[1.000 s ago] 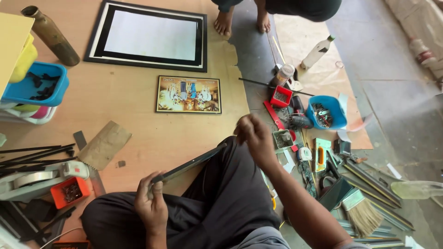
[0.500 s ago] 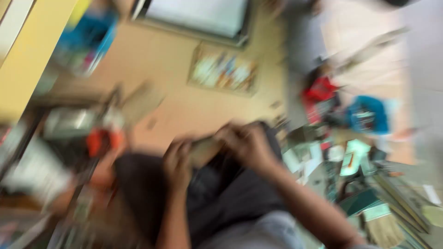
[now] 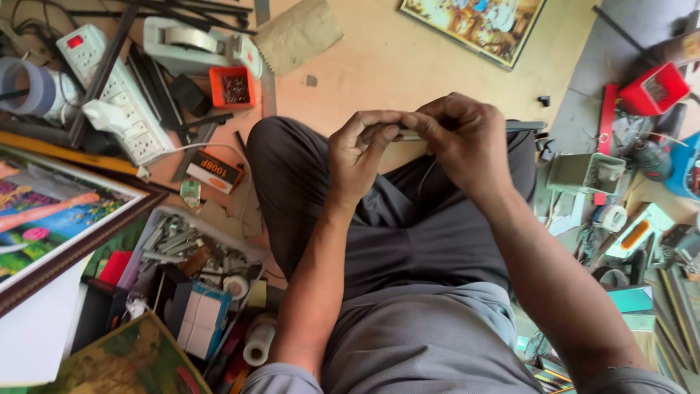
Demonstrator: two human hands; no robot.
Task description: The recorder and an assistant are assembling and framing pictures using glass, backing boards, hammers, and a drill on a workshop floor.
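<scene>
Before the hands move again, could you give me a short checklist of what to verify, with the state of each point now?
1. Both hands on the thin strip: left hand and right hand pinch the thin strip over the lap: ok.
2. Strip end in view: hidden between the fingertips: cannot tell.
3. Strip straight and undamaged: mostly covered: cannot tell.
4. Floor around the knees free: power strip, orange tray of staples and box of metal parts crowd it: not ok.
5. Small framed picture apart from the hands: ok.
</scene>
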